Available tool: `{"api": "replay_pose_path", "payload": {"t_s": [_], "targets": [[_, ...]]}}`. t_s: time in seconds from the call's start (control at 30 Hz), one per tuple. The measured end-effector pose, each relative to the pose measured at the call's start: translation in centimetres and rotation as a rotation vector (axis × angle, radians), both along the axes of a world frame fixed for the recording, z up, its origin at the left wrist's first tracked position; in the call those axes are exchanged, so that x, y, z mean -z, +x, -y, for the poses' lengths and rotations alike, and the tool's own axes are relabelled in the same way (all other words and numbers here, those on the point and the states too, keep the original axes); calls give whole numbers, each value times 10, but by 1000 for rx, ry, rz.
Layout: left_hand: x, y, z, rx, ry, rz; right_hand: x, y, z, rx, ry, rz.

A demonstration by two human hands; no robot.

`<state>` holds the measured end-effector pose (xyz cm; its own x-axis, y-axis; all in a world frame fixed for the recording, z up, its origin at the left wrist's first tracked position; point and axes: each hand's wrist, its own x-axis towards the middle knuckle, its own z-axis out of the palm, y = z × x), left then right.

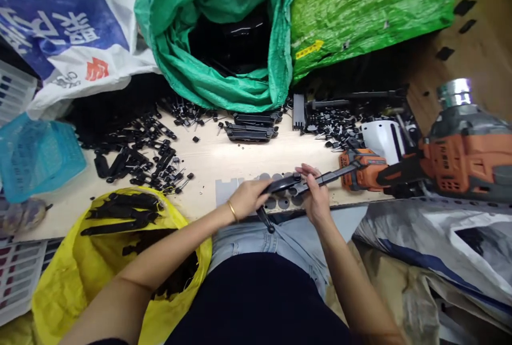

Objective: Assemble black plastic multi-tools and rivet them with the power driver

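Observation:
In the middle, over the near edge of the bench, my left hand (251, 197) is closed around one end of a long black jointed part (282, 184). A shorter black arm with a rounded tip (266, 221) hangs down below that hand. My right hand (317, 195) is closed on a long dark bar (338, 174), which meets the black part between my hands and reaches right toward the orange drill's battery. Whether bar and part are joined I cannot tell. Beneath them lies a grey plate with round dark discs (284, 203).
Loose black pieces with metal pins (160, 161) lie left, more (336, 123) at the back right. Black parts are stacked (252, 127) before a green sack (160, 41). An orange cordless drill (464, 158) stands right. A yellow bag (60, 275) and blue basket (40, 158) are left.

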<state>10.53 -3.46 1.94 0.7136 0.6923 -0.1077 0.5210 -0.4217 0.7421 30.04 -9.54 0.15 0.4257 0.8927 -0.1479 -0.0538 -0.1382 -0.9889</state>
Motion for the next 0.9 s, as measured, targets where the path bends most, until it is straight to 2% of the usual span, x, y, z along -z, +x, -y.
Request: {"api": "replay_pose_path", "payload": {"t_s": [0.1, 0.17, 0.23, 0.27, 0.37, 0.43, 0.47, 0.57, 0.63, 0.67, 0.77, 0.9], "targets": [[-13, 12, 28, -100, -181, 103, -17, -22, -27, 217, -1, -289], [-17, 21, 34, -148, -401, 119, -26, -31, -35, 259, -14, -308], [-15, 30, 38, -191, -567, 127, -29, -34, -37, 248, 6, -262], [-13, 33, 40, -222, -588, 126, -28, -34, -36, 233, 23, -239], [-5, 38, 48, -344, -461, 90, -22, -30, -33, 172, 29, -215], [-2, 37, 52, -364, -411, 78, -19, -26, -31, 154, 7, -213], [-1, 36, 52, -345, -450, 101, -19, -25, -30, 155, 4, -208], [-4, 36, 45, -296, -820, 304, -26, -26, -26, 91, -8, -179], [-8, 40, 39, -349, -1070, 462, -33, -31, -21, 31, -31, -119], [-10, 43, 37, -391, -1143, 519, -36, -34, -18, 26, -40, -80], [-14, 50, 35, -458, -1231, 616, -40, -42, -11, 79, -40, 5], [-11, 49, 41, -527, -1282, 688, -35, -45, -4, 109, -57, 37]]}}
